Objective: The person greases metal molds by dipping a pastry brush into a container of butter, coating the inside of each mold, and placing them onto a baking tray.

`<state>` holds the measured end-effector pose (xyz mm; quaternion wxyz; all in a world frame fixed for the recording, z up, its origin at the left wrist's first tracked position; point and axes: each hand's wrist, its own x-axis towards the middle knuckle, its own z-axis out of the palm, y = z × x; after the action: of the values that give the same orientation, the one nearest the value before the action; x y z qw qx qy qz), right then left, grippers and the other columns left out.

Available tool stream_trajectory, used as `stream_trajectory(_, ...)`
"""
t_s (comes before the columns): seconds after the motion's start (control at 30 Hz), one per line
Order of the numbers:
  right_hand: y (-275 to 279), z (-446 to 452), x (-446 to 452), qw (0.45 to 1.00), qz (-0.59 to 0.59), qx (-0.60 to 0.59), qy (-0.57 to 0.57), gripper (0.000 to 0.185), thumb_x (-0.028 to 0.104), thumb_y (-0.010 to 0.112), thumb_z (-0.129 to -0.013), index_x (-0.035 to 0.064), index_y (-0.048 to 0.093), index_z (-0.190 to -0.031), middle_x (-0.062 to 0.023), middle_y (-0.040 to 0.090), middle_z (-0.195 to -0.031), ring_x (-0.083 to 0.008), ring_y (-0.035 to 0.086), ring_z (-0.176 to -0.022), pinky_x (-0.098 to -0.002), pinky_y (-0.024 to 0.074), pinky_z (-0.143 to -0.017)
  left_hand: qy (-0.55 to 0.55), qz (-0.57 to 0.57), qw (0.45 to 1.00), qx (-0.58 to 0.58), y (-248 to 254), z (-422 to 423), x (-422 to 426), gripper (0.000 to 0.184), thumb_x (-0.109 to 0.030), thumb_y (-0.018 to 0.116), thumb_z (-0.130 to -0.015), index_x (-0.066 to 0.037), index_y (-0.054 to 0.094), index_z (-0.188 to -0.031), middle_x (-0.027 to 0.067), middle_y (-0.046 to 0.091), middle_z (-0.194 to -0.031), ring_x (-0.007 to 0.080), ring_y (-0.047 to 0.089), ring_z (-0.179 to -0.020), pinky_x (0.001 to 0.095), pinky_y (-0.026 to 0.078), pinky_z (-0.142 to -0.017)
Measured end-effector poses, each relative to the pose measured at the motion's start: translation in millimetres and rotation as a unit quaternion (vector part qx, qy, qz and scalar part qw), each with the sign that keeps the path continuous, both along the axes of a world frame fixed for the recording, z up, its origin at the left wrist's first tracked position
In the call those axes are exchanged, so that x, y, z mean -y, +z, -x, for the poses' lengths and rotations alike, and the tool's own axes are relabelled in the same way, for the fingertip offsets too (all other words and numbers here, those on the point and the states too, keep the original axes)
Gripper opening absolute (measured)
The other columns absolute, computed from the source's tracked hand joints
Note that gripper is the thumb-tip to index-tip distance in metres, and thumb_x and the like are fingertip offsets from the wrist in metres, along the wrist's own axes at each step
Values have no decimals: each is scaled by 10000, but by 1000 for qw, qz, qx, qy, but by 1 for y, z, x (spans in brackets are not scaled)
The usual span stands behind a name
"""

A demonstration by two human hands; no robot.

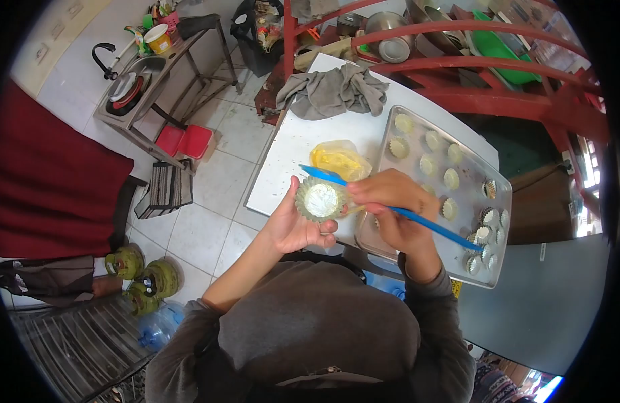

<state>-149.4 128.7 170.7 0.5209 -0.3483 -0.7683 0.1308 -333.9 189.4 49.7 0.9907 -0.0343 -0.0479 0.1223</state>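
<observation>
My left hand (290, 221) holds a small fluted metal tart mould (321, 200) from below, its shiny inside facing up. My right hand (397, 205) is closed around a long blue plastic tool (437, 231), broader at the end near the mould; its exact kind cannot be made out. That broad end lies over the mould's far rim, and whether they touch is unclear. Just beyond both hands, a clear plastic bag with a soft yellow mass (340, 158) rests on the white table (276, 164). To the right, a large metal baking tray (417, 195) carries several similar moulds (451, 178).
A crumpled grey cloth (337, 91) lies at the table's far end. Red metal railings (458, 97) and stacked pots (390, 37) stand behind. A sink (149, 67) is at the far left, with green gas cylinders (159, 277) on the floor below left.
</observation>
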Motion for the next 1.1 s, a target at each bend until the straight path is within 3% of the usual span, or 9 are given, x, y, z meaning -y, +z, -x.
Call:
stream_trajectory(0.13, 1, 7, 3, 999, 7, 44, -16, 180, -42, 656, -784, -21, 616, -958, -144, 668, -923, -277, 640, -746, -327, 507, -665, -29, -1, 999, 42, -6, -4, 3, 804, -753, 302, -840, -161, 338, -1382, 129, 500, -1264, 255, 569, -898, 465, 471, -772)
stream_trajectory(0.23, -10, 12, 1, 997, -2, -54, -48, 122, -21, 616, -836, -43, 615, -956, -149, 669, -898, -264, 650, -751, -315, 506, -666, 31, -56, 998, 10, -10, -4, -1, 785, -683, 453, -842, -155, 296, -1401, 145, 468, -1300, 309, 569, -1030, 494, 478, -854)
stream_trajectory(0.33, -6, 10, 24, 974, 54, -193, -107, 103, -2, 586, -872, -59, 614, -953, -157, 670, -903, -254, 656, -773, -308, 508, -678, 126, -270, 953, -54, 5, 1, -16, 833, -457, 695, -803, -155, 230, -1426, 176, 426, -1341, 368, 523, -1150, 517, 442, -960)
stream_trajectory(0.47, -8, 3, 37, 959, 104, -257, -57, 79, 0, 574, -881, -53, 625, -912, -164, 674, -889, -236, 654, -770, -314, 510, -691, 134, -335, 932, -42, 14, -1, -40, 1098, -37, 855, -587, -162, 175, -1440, 237, 391, -1365, 391, 478, -1214, 536, 400, -1010)
stream_trajectory(0.67, 6, 2, 50, 977, 202, -72, -5, 78, -20, 620, -817, -5, 649, -888, -130, 685, -873, -271, 663, -814, -340, 514, -735, 172, -424, 887, 62, 23, -8, -63, 1135, 77, 845, -520, -161, 201, -1424, 231, 468, -1312, 389, 457, -1243, 516, 362, -1041)
stream_trajectory(0.77, 3, -1, 47, 988, 89, -125, -15, 93, -28, 621, -809, -7, 653, -894, -122, 687, -889, -267, 661, -824, -340, 512, -741, 175, -478, 857, 83, 29, -11, -69, 1122, 68, 849, -523, -156, 211, -1419, 217, 487, -1300, 392, 460, -1240, 504, 354, -1047)
stream_trajectory(0.87, -4, 10, 38, 994, 87, -65, -34, 85, -34, 606, -813, -14, 653, -881, -146, 687, -903, -279, 665, -821, -343, 515, -746, 180, -490, 852, 33, 28, -12, -65, 1118, 60, 851, -523, -149, 216, -1419, 212, 490, -1299, 378, 478, -1227, 481, 375, -1039)
stream_trajectory(0.97, -9, -1, 44, 989, 109, -102, -8, 94, -35, 576, -839, -21, 648, -897, -169, 684, -921, -268, 668, -813, -337, 516, -745, 165, -415, 893, -56, 35, -9, -55, 1113, 44, 857, -518, -139, 228, -1419, 197, 493, -1298, 343, 502, -1207, 437, 393, -1032)
stream_trajectory(1.1, -17, 11, 37, 957, 84, -250, -124, 141, 37, 506, -926, -57, 601, -882, -179, 654, -898, -218, 638, -695, -303, 517, -647, 215, -399, 888, -74, 29, -14, -40, 1058, 27, 843, -559, -99, 241, -1420, 171, 494, -1287, 312, 511, -1198, 404, 399, -1030)
